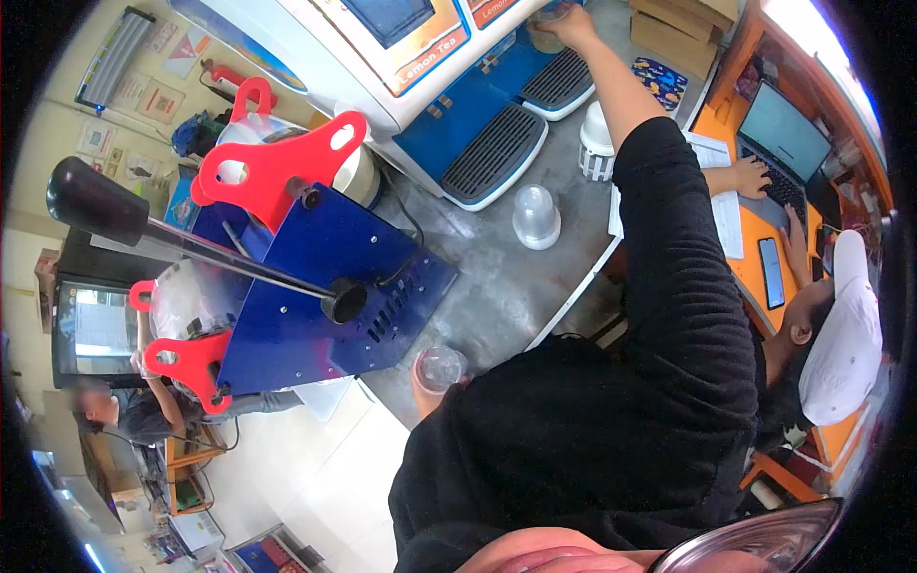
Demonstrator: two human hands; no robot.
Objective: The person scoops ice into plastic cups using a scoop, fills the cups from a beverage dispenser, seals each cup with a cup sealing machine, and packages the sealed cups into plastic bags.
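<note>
Left hand (423, 395) clasped one cup (442, 367), likely for steadiness; right hand (573, 27) seemed to grasp another cup (545, 40) at the drink machine (382, 88)

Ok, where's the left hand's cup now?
In the head view, the cup sits in the left hand, below and just left of centre, between the blue machine and black top.

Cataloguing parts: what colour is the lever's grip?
The grip is black, seen best in the head view.

A clear cup (443, 365) is held in the left hand (423, 392). The right hand (571, 27) is stretched to the drink dispenser (413, 81).
</note>
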